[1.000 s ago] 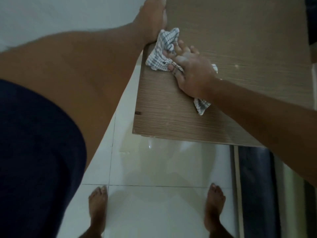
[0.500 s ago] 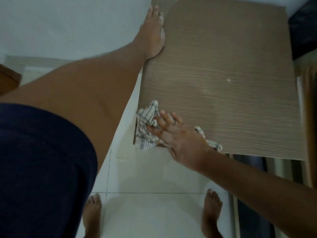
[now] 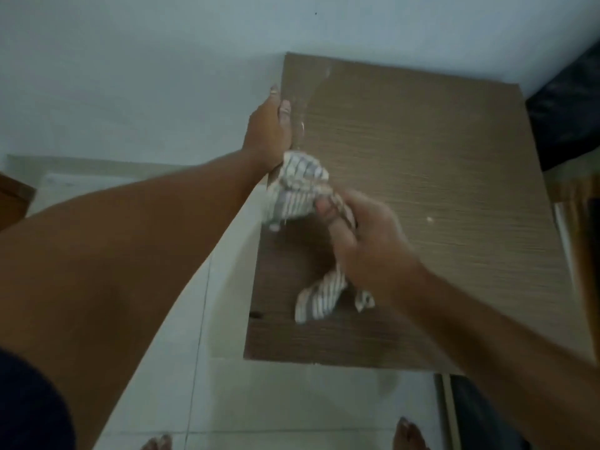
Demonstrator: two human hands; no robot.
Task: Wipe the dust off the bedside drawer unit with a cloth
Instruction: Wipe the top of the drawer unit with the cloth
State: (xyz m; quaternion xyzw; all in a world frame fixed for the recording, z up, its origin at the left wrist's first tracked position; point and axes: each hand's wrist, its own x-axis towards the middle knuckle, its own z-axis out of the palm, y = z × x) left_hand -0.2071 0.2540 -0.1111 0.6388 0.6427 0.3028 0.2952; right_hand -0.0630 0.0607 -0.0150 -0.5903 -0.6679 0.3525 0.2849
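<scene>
On the unit [image 3: 438, 190] top, near its left edge, the right hand [image 3: 370, 245] pinches the bunched cloth [image 3: 292, 190] (blurred) mid-wipe while the left hand [image 3: 268, 134], fingers curled together, grips that edge; next, I judge, strokes should cover the right side.

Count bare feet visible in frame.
2. Left foot at the bottom edge on the tiled floor, toes only; right foot at the bottom edge below the drawer unit top. Both cropped.
</scene>
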